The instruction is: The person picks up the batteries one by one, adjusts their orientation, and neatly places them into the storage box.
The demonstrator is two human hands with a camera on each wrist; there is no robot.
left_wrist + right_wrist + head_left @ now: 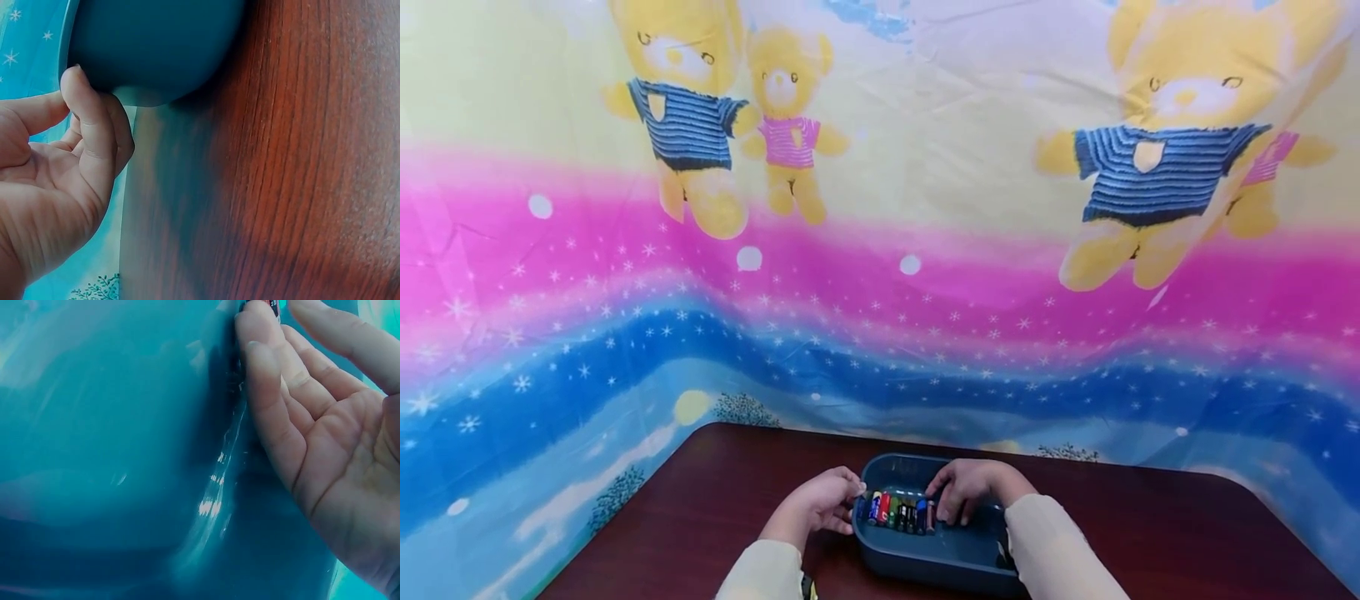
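A dark blue-grey plastic tub (951,546) stands on the table, and a row of several AA-style batteries (901,512) lies side by side at its left end. My left hand (823,500) grips the tub's left rim, thumb and fingers pinching the edge in the left wrist view. Inside the tub, my right hand (962,492) reaches down with loosely bent fingers beside the right end of the row. In the right wrist view, a small part of a battery (274,306) shows by the fingertips, mostly hidden behind them.
The dark red-brown wooden table (715,508) has a rounded far corner at the left. A printed cloth (880,300) with bears and snowflakes hangs behind and beside it. Low walls of the tub surround the right hand.
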